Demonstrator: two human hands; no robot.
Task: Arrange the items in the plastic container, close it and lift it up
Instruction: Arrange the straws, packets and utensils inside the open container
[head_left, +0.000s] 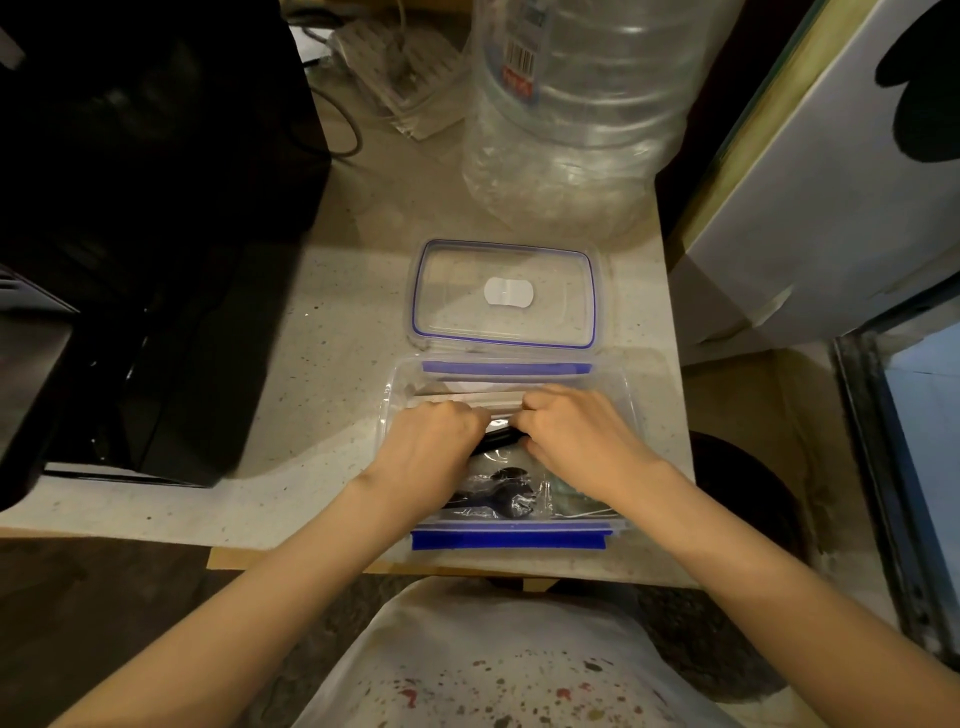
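A clear plastic container (631, 400) with blue clips stands open at the counter's near edge. Its clear lid (501, 293), edged in blue, lies flat on the counter just behind it. Both hands are inside the container. My left hand (431, 441) and my right hand (571, 434) have their fingers curled round a dark, slim item (501, 435) between them, next to a pale flat packet (467, 400) at the far wall. Wrapped black plastic cutlery (501, 493) lies in the near part of the container, partly hidden by my wrists.
A big clear water bottle (576, 104) stands behind the lid. A black appliance (145, 249) fills the left of the counter (332, 374). A white box (810, 208) leans at the right. Cables and paper lie at the back. The counter's edge runs just under the container.
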